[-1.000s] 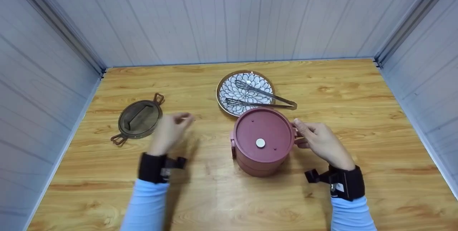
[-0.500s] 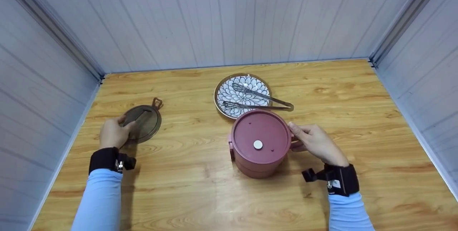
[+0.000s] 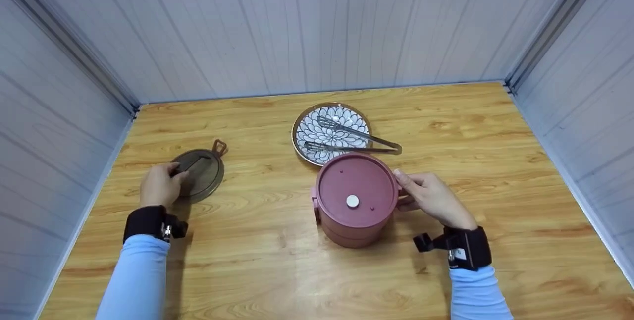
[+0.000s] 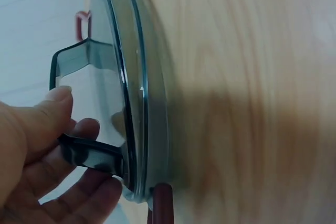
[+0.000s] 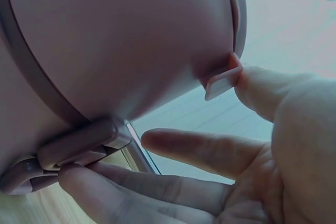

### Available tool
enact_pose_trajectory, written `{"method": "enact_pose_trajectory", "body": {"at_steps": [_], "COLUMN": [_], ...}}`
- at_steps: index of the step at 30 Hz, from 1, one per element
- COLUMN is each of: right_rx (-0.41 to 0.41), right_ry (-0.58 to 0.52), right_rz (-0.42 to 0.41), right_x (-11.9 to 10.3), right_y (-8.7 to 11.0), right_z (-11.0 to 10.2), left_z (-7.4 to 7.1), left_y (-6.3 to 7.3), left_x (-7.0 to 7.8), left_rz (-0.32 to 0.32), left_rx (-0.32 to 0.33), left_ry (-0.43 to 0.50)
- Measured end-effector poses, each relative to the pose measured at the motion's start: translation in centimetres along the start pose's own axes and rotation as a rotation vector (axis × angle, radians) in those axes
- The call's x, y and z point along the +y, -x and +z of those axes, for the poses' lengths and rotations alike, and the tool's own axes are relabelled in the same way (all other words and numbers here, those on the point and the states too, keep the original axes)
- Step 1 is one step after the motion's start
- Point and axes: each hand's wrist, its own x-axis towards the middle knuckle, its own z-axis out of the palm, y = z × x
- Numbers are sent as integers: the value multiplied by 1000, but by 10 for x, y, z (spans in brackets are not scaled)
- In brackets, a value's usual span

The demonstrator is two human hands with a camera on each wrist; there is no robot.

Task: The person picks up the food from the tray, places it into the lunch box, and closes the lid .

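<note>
At the left of the head view, my left hand (image 3: pixel 159 185) holds the arched handle of a round, dark see-through lid (image 3: pixel 205 177). In the left wrist view the thumb lies on top of the handle (image 4: pixel 97 156) and the fingers curl beneath it; brown loops stick out from the lid's edge. My right hand (image 3: pixel 438 201) is at the right side of a dusty-red lidded pot (image 3: pixel 354 186). The right wrist view has the thumb against a small tab (image 5: pixel 223 83) near the rim, with extended fingers reaching a lower clasp (image 5: pixel 79 145). The index finger is apart from the pot.
Behind the pot, a petal-patterned plate (image 3: pixel 327 136) with a brown rim bears metal tongs (image 3: pixel 391 150) that overhang its right side. Pale panel walls (image 3: pixel 307 27) enclose the wooden tabletop (image 3: pixel 257 270) at the back and both sides.
My left hand has moved left from between the lid and the pot, over to the lid, and taken its handle. My right hand stays at the pot's side.
</note>
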Motion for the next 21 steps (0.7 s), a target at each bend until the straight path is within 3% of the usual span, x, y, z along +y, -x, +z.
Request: {"method": "enact_pose_trajectory", "body": {"at_steps": [3,7,14,21], "right_rx": [3,9,5,0], "right_ry": [1,9,-19,23], "right_rz": [0,7,30,3], "right_x": [0,-2,-6,-5], "right_y": [-1,1,4,4], "right_z": [1,1,2,1], "left_z": [-4,-11,-25,-34], "left_y": [3,7,16,36], "left_x": [13,41,110,175], "left_rz": [53,148,287,427], "left_rx": [24,63,85,83], "left_ry": [-10,8,54,61]}}
